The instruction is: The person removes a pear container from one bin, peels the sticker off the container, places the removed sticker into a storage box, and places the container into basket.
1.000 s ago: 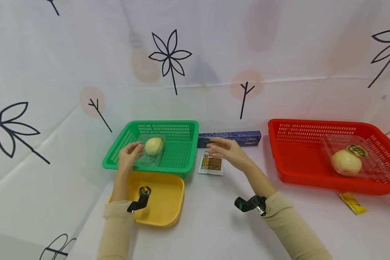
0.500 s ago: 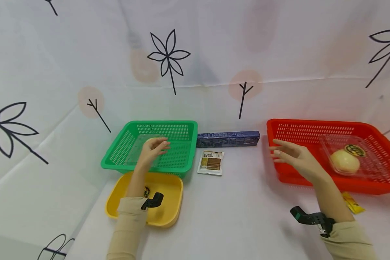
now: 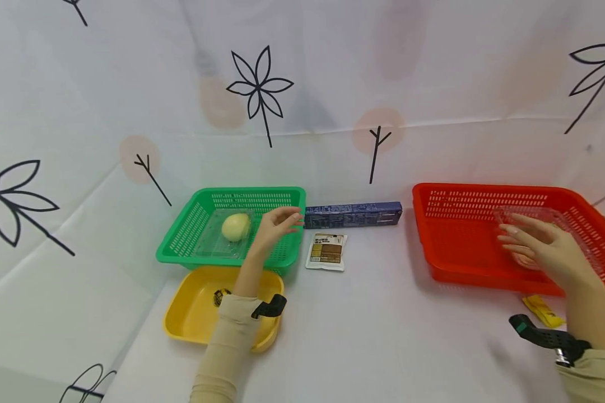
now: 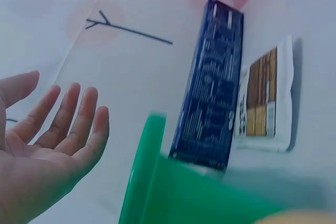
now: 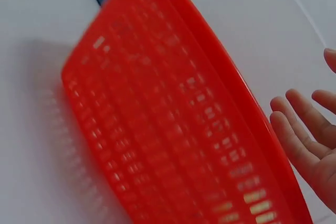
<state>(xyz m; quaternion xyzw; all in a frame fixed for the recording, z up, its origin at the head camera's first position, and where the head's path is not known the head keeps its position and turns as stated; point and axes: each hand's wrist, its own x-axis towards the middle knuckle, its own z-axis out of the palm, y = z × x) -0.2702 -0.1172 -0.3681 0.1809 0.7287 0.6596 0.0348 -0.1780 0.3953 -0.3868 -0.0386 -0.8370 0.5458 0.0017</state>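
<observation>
My left hand (image 3: 277, 229) hovers over the right side of the green basket (image 3: 181, 258), its fingers loosely bent and holding nothing. Inside that basket lies a clear plastic box with a pale round item (image 3: 235, 227). Over on the right, my right hand (image 3: 554, 249) is above the red basket (image 3: 459, 277), fingers relaxed, nothing in its grasp. Behind it, partly hidden by the fingers, a clear plastic box (image 3: 559, 218) rests in the red basket. The right wrist view shows the hand beside the red basket's rim (image 5: 241, 77).
A yellow bin (image 3: 186, 324) with a black-and-yellow round sticker (image 3: 222, 296) stands in front of the green basket. Between the baskets lie a long dark blue box (image 3: 353, 215) and a white-and-brown packet (image 3: 326, 252). A small yellow packet (image 3: 541, 310) lies before the red basket.
Both hands have moved to the right. The left hand has passed across the green basket, and the right hand has gone from above the white-and-brown packet to over the red basket.
</observation>
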